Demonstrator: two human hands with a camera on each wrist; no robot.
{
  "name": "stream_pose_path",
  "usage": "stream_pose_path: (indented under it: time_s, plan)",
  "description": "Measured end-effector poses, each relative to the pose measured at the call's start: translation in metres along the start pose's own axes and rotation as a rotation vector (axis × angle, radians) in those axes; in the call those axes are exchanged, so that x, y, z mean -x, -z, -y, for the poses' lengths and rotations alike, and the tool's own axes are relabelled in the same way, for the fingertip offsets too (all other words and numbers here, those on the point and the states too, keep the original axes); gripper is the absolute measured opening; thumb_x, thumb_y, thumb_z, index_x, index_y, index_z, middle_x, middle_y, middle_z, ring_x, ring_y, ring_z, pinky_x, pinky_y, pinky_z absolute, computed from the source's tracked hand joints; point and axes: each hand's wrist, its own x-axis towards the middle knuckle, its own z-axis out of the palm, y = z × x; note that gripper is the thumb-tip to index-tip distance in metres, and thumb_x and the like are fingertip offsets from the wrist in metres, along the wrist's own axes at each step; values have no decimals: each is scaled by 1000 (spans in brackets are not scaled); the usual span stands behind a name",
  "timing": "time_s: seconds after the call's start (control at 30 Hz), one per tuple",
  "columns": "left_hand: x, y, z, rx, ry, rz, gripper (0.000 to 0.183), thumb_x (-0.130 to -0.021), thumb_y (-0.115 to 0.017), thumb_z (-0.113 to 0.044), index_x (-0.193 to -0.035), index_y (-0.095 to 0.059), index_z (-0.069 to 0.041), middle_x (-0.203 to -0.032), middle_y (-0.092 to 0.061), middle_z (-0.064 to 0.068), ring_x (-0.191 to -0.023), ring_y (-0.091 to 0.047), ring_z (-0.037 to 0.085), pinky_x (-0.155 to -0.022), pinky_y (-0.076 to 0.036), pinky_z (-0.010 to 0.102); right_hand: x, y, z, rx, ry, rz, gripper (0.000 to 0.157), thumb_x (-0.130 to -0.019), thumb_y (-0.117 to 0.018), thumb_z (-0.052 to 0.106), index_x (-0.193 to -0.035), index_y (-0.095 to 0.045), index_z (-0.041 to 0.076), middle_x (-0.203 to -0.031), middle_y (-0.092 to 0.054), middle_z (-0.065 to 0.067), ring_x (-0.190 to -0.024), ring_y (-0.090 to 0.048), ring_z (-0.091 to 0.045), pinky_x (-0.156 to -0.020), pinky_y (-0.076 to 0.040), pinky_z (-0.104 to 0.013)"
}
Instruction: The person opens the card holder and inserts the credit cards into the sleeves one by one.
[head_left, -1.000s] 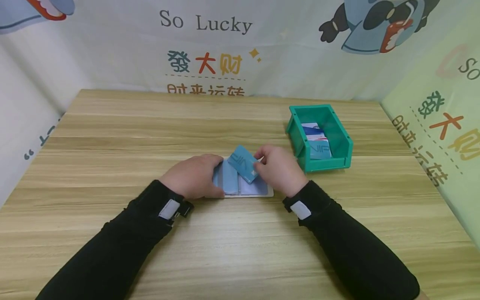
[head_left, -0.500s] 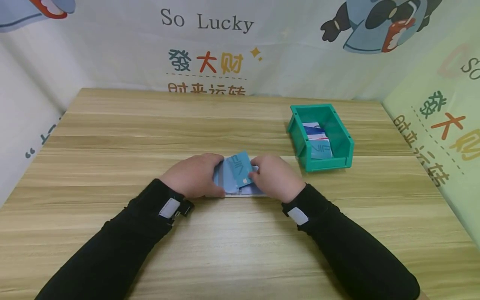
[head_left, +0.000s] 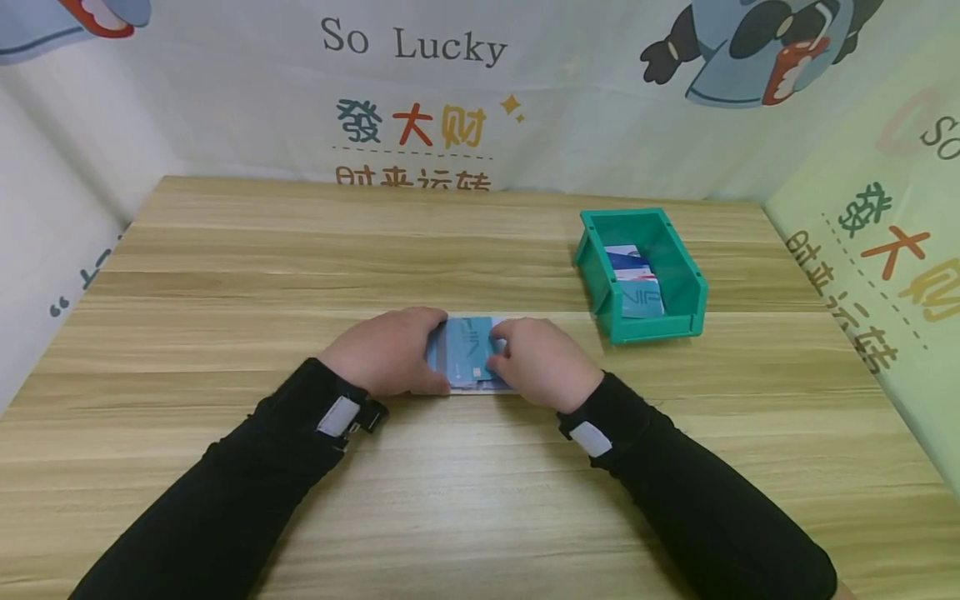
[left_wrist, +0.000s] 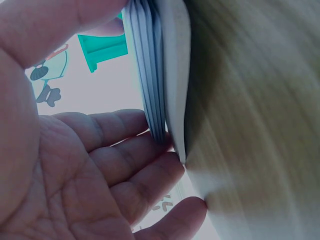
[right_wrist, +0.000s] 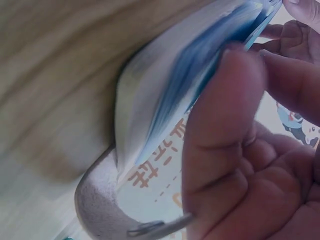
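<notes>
A small card holder (head_left: 437, 354) with clear sleeves lies spread on the wooden table. My left hand (head_left: 390, 352) grips its left side, thumb at the near edge and fingers at the far edge. In the left wrist view, a stack of thin sleeves (left_wrist: 150, 70) stands above the pale cover (left_wrist: 176, 75) between thumb and fingers. With thumb and forefinger, my right hand (head_left: 547, 362) pinches the right edge of a blue VIP card (head_left: 470, 346), which lies nearly straight over the left sleeves. A pale strap (right_wrist: 97, 187) with a metal snap curls from the cover in the right wrist view.
A green plastic bin (head_left: 647, 327) stands to the right, behind my right hand. Several cards (head_left: 640, 296) lie in it, a blue VIP card in front. Printed cloth (head_left: 420, 83) walls off the table's back and sides.
My right hand has moved left and slightly nearer, turning the blue card from tilted to nearly straight and laying it over the left sleeves. The left hand has stayed in place.
</notes>
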Motion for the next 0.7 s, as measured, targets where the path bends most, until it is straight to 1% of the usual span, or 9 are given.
stream_pose_path:
  time_s: [0.13, 0.23, 0.33, 0.47, 0.7]
  plan:
    - [0, 0, 0, 3, -1, -1, 89, -69, -79, -45, -139, -39, -5, -123, -52, 8, -94, -48, 21, -85, -45, 41, 1, 1, 2, -20, 13, -14, 38, -93, -57, 22, -126, -57, 3, -91, -63, -2, -76, -53, -12, -77, -49, -32]
    - [0, 0, 1, 3, -2, -3, 89, -70, -78, -46, -139, -39, -5, -123, -52, 8, -94, -48, 21, -85, -44, 41, 1, 1, 3, -16, 45, -10, 37, -93, -58, 21, -125, -57, 4, -95, -62, -3, -80, -53, -12, -80, -49, -33]
    - [-1, 1, 1, 6, -6, -4, 89, -69, -79, -45, -139, -39, -5, -123, -52, 8, -95, -48, 21, -86, -44, 41, 1, 0, 4, -10, 76, 10, 36, -93, -59, 21, -125, -58, 4, -105, -63, -5, -89, -53, -12, -86, -47, -35]
    - [-2, 0, 1, 11, -12, -4, 90, -69, -79, -45, -139, -39, -5, -124, -52, 8, -95, -48, 21, -86, -44, 41, 2, -1, 5, 23, 122, 32, 36, -92, -60, 22, -123, -59, 4, -116, -59, -9, -99, -50, -13, -90, -45, -35]
    - [-4, 0, 3, 6, -10, 3, 91, -69, -79, -45, -140, -38, -6, -128, -51, 9, -99, -48, 20, -88, -44, 41, 5, -3, 6, 67, 180, 29, 37, -93, -59, 24, -123, -59, 4, -116, -56, -8, -101, -48, -12, -90, -45, -31]
